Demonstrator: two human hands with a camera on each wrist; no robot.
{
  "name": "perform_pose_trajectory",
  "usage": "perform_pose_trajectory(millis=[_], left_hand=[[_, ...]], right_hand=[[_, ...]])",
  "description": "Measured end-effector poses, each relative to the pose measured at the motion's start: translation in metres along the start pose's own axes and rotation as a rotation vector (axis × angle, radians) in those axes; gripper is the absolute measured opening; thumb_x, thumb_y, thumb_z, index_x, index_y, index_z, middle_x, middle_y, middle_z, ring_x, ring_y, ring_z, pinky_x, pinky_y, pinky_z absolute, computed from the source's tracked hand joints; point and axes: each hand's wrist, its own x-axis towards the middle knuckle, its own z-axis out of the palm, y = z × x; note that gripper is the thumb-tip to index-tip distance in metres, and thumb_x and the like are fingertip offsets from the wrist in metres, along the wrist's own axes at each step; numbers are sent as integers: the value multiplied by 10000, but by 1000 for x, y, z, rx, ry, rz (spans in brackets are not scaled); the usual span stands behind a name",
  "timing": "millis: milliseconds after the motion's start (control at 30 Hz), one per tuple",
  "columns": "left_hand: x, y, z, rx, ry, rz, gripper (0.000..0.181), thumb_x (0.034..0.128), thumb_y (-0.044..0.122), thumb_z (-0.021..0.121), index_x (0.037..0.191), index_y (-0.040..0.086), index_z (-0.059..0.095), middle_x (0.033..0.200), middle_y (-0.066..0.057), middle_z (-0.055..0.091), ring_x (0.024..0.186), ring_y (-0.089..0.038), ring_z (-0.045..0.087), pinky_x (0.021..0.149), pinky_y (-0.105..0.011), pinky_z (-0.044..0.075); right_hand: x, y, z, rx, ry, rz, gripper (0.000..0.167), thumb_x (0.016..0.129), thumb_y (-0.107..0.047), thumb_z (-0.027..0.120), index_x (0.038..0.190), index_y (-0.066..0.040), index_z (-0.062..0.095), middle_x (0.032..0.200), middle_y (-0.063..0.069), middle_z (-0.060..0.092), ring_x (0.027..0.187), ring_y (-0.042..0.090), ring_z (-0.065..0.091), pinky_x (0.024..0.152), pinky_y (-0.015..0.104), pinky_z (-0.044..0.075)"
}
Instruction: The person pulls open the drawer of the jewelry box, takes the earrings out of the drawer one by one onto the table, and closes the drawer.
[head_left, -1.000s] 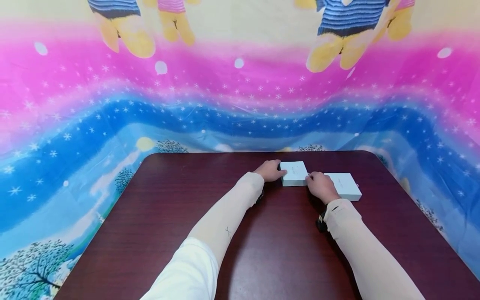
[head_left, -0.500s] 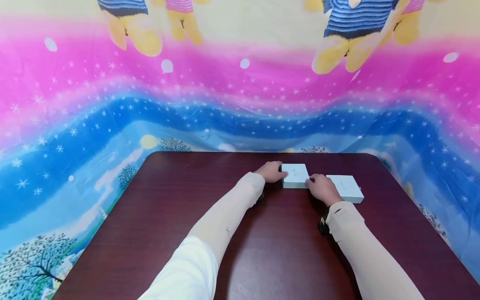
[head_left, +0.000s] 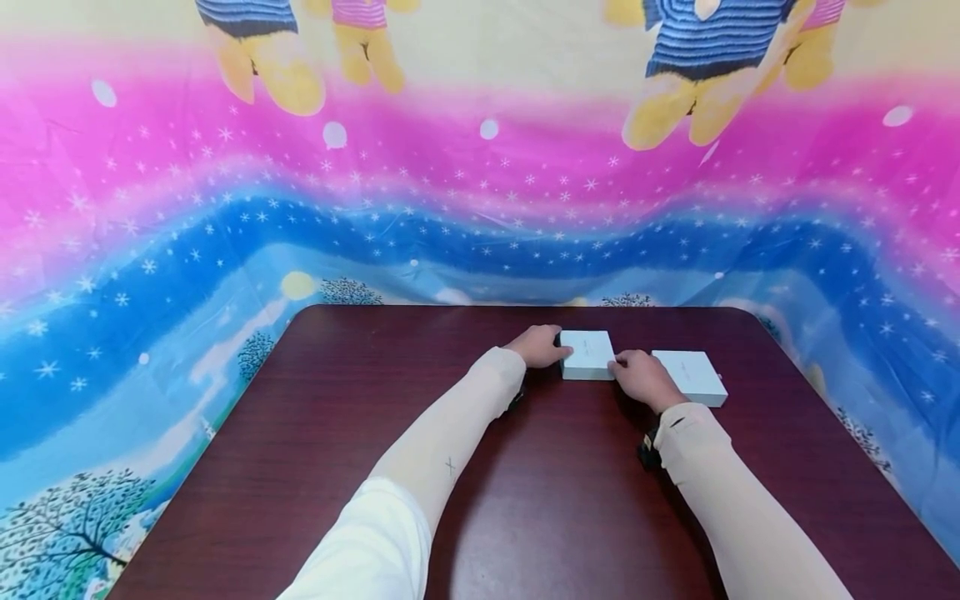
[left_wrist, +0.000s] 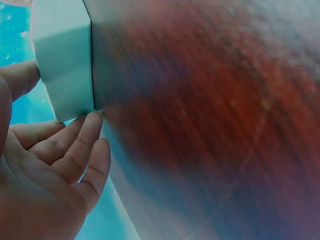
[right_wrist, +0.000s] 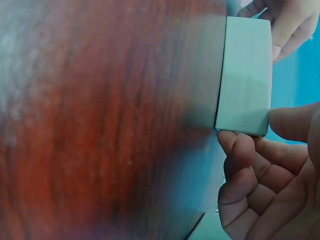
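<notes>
Between my two hands a small white box [head_left: 587,356] lies flat on the dark red-brown table, faint print on its lid. My left hand [head_left: 538,346] grips its left end, thumb at the lid's edge and fingers against the side. At the opposite end, my right hand [head_left: 642,377] holds the near right corner, its thumb on the top edge. The left wrist view shows the fingertips touching the box [left_wrist: 65,70] low on its side. In the right wrist view, fingers curl against the end of the box [right_wrist: 245,75].
A second white box [head_left: 692,377] sits just right of my right hand, partly behind it, with a tiny pinkish tab on its right side. The wooden table [head_left: 345,400] has rounded far corners. A patterned cloth [head_left: 450,200] hangs behind it.
The box between my hands has slid slightly toward me and to the left, both hands moving with it. The second box stays put. Earlier, the head view shifted a little.
</notes>
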Motion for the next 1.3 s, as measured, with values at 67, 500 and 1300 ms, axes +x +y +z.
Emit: perform_pose_trajectory(millis=[67,500,1300], left_hand=[[-2,-1,0,2,1,-1,678,979,478,538,1522,122,341,1487,-29,427,1319,-158,437,1028,-349,392],[-16,-5,-6,36,-6,40,676,995,458,520,1516,71,334,1498,-65,410,1338,-189,416,1035,-358,383],[-33,-17,-5,53,15,40,676,984,475,532,1508,85,357,1479,-58,436,1318,-176,440,1032,-348,387]], right_hand=[[-1,0,1,-2,-8,-9,412,1037,-236,469,1295,73,558,1203,261,596,1051,386,584,873,552,450],[-3,-5,-1,-5,-33,-66,376,1034,-234,487,1248,54,599,1068,194,645,930,316,618,802,501,471],[-10,-18,4,37,-102,-81,300,1021,-264,529,1071,-5,671,837,91,643,730,198,607,659,384,483]])
